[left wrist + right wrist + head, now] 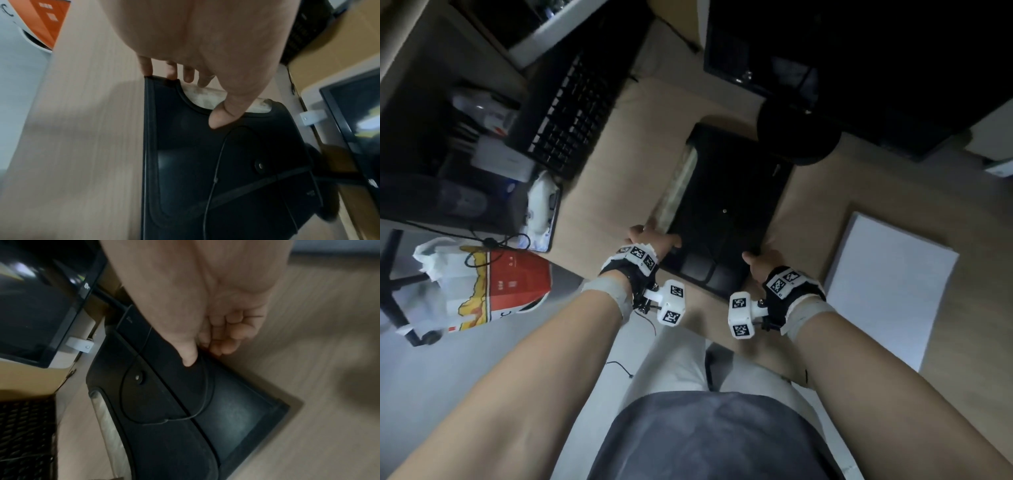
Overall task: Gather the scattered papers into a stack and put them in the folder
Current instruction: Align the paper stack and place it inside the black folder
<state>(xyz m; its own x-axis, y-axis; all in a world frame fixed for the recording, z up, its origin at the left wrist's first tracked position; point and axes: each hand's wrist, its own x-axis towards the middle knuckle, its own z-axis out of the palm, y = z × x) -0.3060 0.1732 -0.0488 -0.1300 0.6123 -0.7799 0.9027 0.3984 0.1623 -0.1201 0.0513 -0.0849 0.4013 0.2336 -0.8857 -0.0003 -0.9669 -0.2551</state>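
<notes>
**Both hands on the black folder at the desk's near edge**

Left hand (650, 240) gripped the folder (726, 209) at its lower-left corner in the head view, thumb laid on the black cover and fingers (188, 74) reaching over the edge where pale papers (681, 185) showed along the folder's left side. Right hand (762, 263) held the lower-right corner, thumb pressed on the cover and the other fingers (224, 337) curled at the folder's outer edge; the right wrist view showed them bunched against that edge. So both hands were clamped on the folder, one at each near corner.

The folder lay at the centre of the head view on the wooden desk (602, 192). A small metal stud (724, 211) sat near the middle of its cover, and a thin cord (213, 178) and a dark band crossed the cover in the wrist views.

To the right of the folder, at the middle right of the frame, a stack of white sheets (890, 284) lay on the desk, apart from the folder. A black keyboard (571, 109) ran diagonally at the upper left, and a dark monitor (859, 61) filled the upper right, with a round black base (799, 133) just beyond the folder's far right corner. A red and white paper bag (496, 287) hung off the desk's edge at the left, below a crumpled white item.
</notes>
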